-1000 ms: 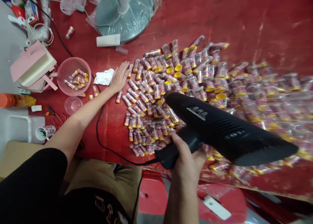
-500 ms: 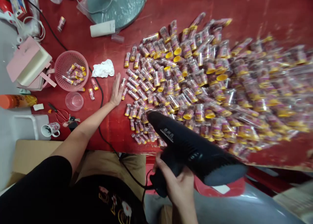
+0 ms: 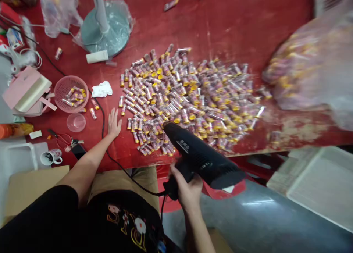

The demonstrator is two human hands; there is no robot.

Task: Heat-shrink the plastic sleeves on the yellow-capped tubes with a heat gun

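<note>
A black heat gun [image 3: 202, 157] is gripped by its handle in my right hand [image 3: 186, 190]. Its nozzle points up and left over the near part of a wide spread of small clear tubes [image 3: 176, 98] with yellow ends and purplish labels. At the left the tubes stand or lie in looser rows. My left hand [image 3: 113, 123] rests flat on the red table [image 3: 220, 21], fingers spread, just left of the nearest tubes and holding nothing. The heat gun's black cord [image 3: 121, 166] runs from its handle past my left forearm.
At left are a pink basket [image 3: 56, 95] of tubes, a clear bowl [image 3: 76, 123], crumpled tissue [image 3: 102, 89], red-handled scissors [image 3: 63, 139] and a mug [image 3: 51, 157]. A lamp base [image 3: 88, 34] stands behind. A large bag [image 3: 300, 69] of tubes lies right, a pale bin [image 3: 320, 186] below.
My view has pulled back and swung right, bringing the bag and bin into sight. My left hand has shifted off the tubes' edge, nearer to me. The heat gun stays in my right hand.
</note>
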